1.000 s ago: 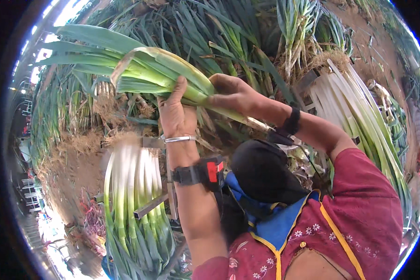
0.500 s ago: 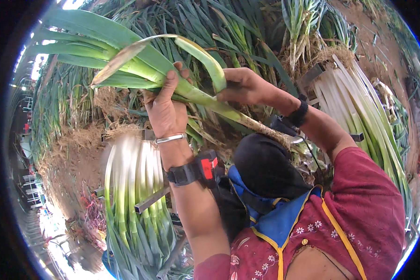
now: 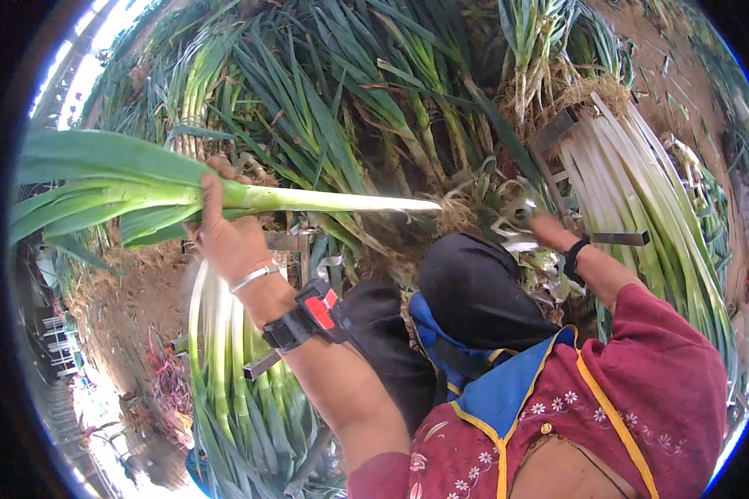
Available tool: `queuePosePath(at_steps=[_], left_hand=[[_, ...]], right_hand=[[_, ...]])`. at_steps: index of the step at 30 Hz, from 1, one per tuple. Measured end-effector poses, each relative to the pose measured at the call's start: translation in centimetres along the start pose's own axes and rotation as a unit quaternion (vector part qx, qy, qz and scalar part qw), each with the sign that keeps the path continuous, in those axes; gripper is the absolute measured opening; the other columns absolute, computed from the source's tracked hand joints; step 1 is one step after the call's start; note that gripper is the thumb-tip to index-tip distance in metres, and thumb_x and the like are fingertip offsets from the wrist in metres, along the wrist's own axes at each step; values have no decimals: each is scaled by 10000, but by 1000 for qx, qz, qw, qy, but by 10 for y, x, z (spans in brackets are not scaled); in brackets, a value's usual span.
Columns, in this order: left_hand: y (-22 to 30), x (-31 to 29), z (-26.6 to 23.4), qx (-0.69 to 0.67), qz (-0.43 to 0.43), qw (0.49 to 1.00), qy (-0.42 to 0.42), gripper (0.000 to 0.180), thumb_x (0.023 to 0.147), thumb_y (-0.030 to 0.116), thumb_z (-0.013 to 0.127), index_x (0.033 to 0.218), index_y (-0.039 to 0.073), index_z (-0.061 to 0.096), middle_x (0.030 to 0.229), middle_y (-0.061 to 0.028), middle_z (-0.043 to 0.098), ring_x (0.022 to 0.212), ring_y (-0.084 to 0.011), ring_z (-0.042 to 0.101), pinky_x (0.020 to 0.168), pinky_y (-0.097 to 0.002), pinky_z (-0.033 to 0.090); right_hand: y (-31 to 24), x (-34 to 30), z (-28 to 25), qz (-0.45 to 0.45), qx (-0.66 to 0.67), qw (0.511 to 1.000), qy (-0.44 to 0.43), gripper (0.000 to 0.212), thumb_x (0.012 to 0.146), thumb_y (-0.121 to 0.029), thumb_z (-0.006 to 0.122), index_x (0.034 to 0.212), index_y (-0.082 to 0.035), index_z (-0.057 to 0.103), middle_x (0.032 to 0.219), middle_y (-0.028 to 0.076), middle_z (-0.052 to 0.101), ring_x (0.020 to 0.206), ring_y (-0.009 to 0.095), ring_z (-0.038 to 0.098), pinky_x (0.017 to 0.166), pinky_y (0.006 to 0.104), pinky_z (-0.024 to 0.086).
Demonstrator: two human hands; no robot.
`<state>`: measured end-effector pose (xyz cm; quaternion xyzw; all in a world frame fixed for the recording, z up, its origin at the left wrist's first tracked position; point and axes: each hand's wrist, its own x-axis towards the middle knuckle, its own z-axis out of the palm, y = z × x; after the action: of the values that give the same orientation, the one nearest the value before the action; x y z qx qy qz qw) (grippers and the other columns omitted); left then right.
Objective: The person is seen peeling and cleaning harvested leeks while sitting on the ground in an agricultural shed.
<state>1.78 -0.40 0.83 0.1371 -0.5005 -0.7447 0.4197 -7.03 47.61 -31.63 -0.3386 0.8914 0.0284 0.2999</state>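
My left hand is closed around a leek just below its leaves. The leek lies nearly level, its broad green leaves spread to the left and its peeled white shaft ending in brown roots at the right. My right hand is apart from it, low at the right beside a heap of stripped leek skins. Pale strips of skin show by its fingers, which are blurred; whether it grips them I cannot make out.
Many unpeeled leeks are piled ahead. Peeled leeks lie bundled in a metal rack at the right and another at the lower left. Metal bars jut out from the racks. Brown soil shows at the left.
My right hand has pulled the outer leaf off the leek and moved down to the right. My left hand has swung the leek left and level; its shaft now shows white.
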Motion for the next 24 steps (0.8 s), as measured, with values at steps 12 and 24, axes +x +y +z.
queuePosePath(at_steps=[12, 24], left_hand=[[-39, -3, 22, -8, -43, 996, 72, 508, 802, -3, 656, 1245, 69, 417, 1067, -130, 622, 954, -227, 603, 810, -361, 490], [-54, -12, 40, -35, -137, 989, 41, 558, 810, 7, 652, 1280, 143, 383, 1120, -88, 532, 946, -241, 576, 837, -409, 465]], right_hand=[[-215, 34, -254, -240, 303, 829, 405, 352, 811, -204, 630, 1133, -84, 556, 1030, 129, 574, 966, 317, 565, 776, 393, 480], [-255, 45, -281, -302, 302, 778, 461, 453, 721, -107, 695, 1113, -92, 469, 996, 132, 548, 874, 360, 574, 712, 423, 473]])
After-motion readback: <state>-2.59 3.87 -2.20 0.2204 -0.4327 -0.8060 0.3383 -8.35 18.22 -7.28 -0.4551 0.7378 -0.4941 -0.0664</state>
